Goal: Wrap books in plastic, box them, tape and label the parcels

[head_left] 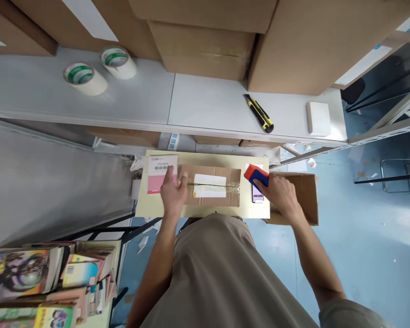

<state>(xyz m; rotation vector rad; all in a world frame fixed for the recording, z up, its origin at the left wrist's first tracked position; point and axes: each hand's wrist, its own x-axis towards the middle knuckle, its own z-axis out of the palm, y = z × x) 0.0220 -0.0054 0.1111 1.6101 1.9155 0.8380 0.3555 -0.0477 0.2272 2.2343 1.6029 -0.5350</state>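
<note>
While right fingers (pixel 261 187) clasp a blue-orange tool (pixel 256 175), palm down, left fingers (pixel 170 175) parted, at the carton's (pixel 210 186) edge

Two tape rolls (pixel 90 84) and a yellow-black cutter (pixel 258 114) rest on a grey shelf (pixel 140 100).

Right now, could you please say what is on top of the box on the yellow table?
A white label and clear tape lie on the box; the left hand covers part of its left end. Its contents are hidden.
</note>
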